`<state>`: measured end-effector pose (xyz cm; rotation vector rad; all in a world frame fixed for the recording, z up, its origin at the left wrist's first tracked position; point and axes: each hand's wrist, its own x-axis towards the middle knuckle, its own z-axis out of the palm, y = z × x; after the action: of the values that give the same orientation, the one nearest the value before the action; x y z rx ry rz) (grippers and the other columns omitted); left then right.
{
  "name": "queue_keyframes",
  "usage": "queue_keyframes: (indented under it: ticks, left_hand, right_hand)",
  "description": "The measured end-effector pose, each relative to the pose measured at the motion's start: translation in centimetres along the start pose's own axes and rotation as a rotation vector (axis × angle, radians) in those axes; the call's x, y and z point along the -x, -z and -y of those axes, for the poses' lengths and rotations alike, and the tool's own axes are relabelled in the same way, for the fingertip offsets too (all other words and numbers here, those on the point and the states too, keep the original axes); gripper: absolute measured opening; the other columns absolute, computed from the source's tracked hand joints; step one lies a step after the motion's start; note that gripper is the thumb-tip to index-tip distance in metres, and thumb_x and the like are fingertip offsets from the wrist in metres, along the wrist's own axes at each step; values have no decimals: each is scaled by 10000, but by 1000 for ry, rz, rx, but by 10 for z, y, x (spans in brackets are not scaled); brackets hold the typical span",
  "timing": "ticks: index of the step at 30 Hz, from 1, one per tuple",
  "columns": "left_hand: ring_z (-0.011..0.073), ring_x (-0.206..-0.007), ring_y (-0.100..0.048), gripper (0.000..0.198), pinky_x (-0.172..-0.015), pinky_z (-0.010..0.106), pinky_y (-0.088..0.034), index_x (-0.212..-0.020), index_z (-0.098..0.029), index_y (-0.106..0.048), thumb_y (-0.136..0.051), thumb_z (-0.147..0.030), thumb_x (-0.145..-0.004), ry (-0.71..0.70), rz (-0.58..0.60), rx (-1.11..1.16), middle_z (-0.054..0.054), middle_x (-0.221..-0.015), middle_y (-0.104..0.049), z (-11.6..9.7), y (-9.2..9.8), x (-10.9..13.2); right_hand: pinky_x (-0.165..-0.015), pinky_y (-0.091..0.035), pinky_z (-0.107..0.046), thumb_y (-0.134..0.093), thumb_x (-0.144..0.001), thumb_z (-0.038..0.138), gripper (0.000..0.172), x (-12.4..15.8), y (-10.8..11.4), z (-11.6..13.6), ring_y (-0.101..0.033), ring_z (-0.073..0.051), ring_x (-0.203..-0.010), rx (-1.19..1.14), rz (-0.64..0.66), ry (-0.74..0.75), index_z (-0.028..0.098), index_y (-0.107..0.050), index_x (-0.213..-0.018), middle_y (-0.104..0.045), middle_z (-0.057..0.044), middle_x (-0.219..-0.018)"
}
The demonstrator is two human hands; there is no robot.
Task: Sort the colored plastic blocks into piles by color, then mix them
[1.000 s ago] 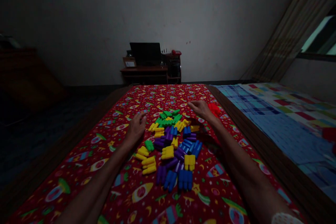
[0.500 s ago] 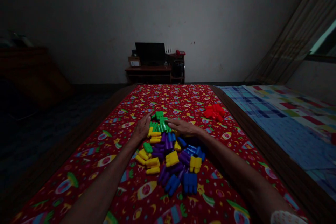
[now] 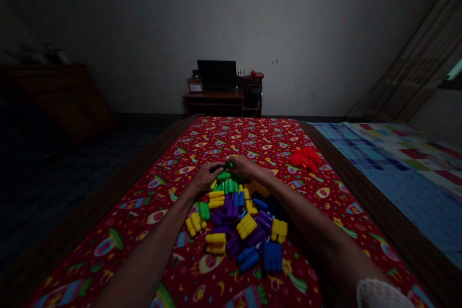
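Note:
A pile of plastic building blocks lies on the red patterned cloth [image 3: 173,269]. At its far end are green blocks [image 3: 226,186], with both hands close together over them. My left hand [image 3: 208,174] curls its thumb and fingers around the left side of a green block [image 3: 224,175]. From the right, my right hand [image 3: 242,166] bends its fingers down onto green plastic, which partly shows beneath them. Nearer me lie yellow blocks [image 3: 247,226], purple blocks [image 3: 231,208] and blue blocks [image 3: 273,256]. The fingers hide part of the green pieces.
A separate heap of red blocks [image 3: 305,159] sits on the cloth to the right. Beyond the table stands a desk [image 3: 216,98] with a monitor [image 3: 217,75]. A bed with a blue checked sheet [image 3: 375,183] is at the right, a wooden cabinet [image 3: 54,98] at the left.
My hands have come closer together at the pile's far end, and their fingers have bent over the green blocks. Several nearer blocks have shifted or turned slightly. The view has swung a little left.

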<state>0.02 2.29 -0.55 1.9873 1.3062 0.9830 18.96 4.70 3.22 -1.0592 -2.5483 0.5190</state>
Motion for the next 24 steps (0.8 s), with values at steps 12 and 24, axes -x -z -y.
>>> queue_keyframes:
  ticks: [12, 24]
  left_hand:
    - [270, -1224, -542, 523, -1084, 455, -364, -1206, -184, -638, -419, -482, -837, -45, -4, -232, 105, -1306, -620, 17, -10, -11]
    - [282, -1022, -664, 658, -924, 431, -511, -1172, -152, -643, -676, -579, -672, 32, 16, 195, 124, -1096, -718, -10, -12, -1]
  right_hand:
    - [-772, -457, -256, -493, -831, 186, 319, 57, 50, -91, -658, -206, -891, 126, -442, -623, 131, -732, -1035, -739, -106, -973]
    - [-642, -399, -207, -528, -854, 179, 295, 26, 20, -19, -602, -134, -693, 12, -70, -86, 153, -710, -1085, -719, -40, -808]
